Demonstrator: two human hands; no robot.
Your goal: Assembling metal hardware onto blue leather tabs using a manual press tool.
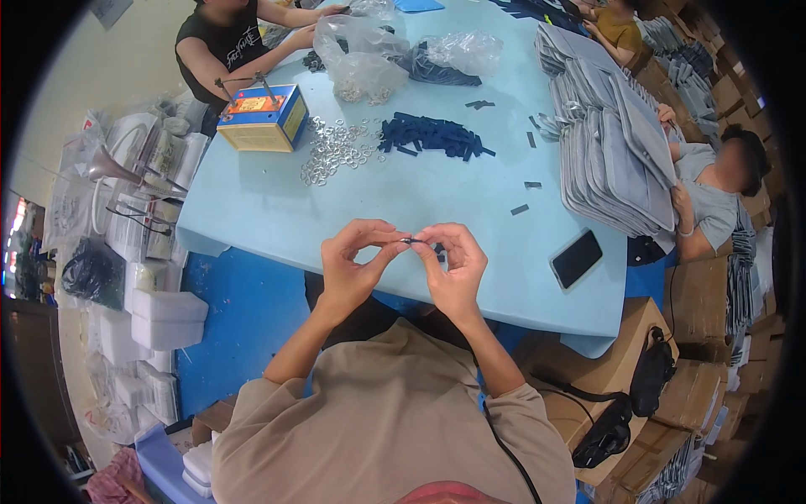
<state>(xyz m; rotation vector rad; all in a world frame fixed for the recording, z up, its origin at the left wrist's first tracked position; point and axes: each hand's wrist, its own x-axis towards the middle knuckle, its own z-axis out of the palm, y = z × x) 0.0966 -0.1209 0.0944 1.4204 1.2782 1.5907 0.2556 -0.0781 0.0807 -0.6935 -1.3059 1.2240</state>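
Just over the near edge of the table, my left hand and my right hand meet, thumbs and fingers pinched together. Between their fingertips is a small dark strip with a glint of metal; most of it is hidden by the fingers. A few dark bits show behind my right fingers. Farther out on the table lies a loose heap of silvery metal rings. To its right is a pile of short navy fabric strips.
The light blue table also holds a yellow-blue box, clear plastic bags, a phone and a tall stack of grey padded pieces. Several people sit around it. Cardboard boxes stand at the right.
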